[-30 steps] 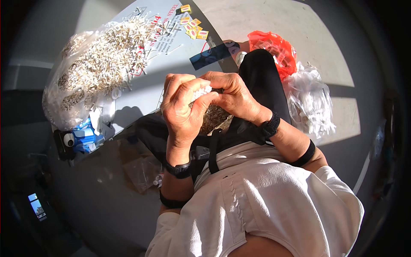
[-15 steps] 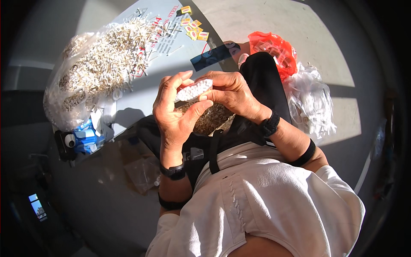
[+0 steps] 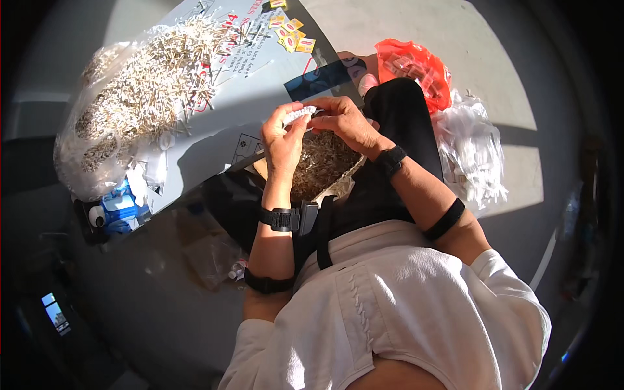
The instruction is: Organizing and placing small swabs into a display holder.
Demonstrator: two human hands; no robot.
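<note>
A small bundle of cotton swabs (image 3: pixel 299 115), its white tips bunched together, is held up between my two hands. On its left side my left hand (image 3: pixel 282 143) pinches it with thumb and fingers. The fingers of my right hand (image 3: pixel 348 127) close on its right end and partly cover it, so I cannot tell whether a wrapper goes round it. Below the hands, a container with a pale cardboard-like edge (image 3: pixel 260 168) rests at my lap, filled with loose cotton swabs (image 3: pixel 322 166).
On the grey table (image 3: pixel 214 153) at the left lies a big heap of cotton swabs (image 3: pixel 153 84) spilling from a clear plastic bag (image 3: pixel 68 156). Small yellow cards (image 3: pixel 292 29) lie at its far edge, blue packages (image 3: pixel 120 208) at its near corner. A red bag (image 3: pixel 406 49) and white plastic bags (image 3: pixel 471 153) sit at right.
My left fingers, spread half a second ago, have closed in on the bundle. Both hands have moved slightly farther away, and more of the container below them shows.
</note>
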